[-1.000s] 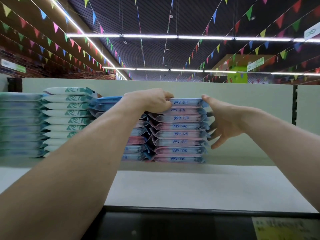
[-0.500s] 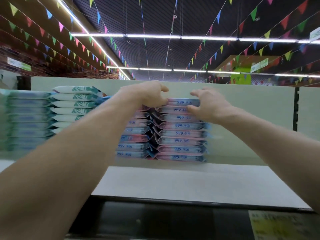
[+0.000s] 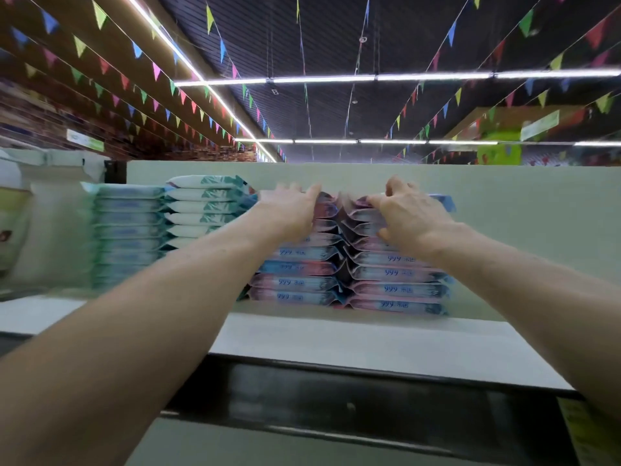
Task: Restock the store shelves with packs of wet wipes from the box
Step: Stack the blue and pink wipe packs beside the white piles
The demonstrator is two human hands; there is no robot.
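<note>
**Reaching in with both arms**

Stretches both bare forearms forward from the lower corners, drawing them together toward the middle. Holds the left grip (image 3: pixel 289 213) flat, fingers straight and close together, tips pointing up and away, back toward the camera, palm turned rightward. Sets the left wrist straight, in line with its forearm. Bends the right grip (image 3: pixel 408 215) at the knuckles, curling the fingers (image 3: pixel 396 188) over the top of the packs (image 3: pixel 398 258) and tucking the thumb lower against their near face. Cocks the right wrist slightly upward. Shows motion blur at both sets of fingertips.
</note>
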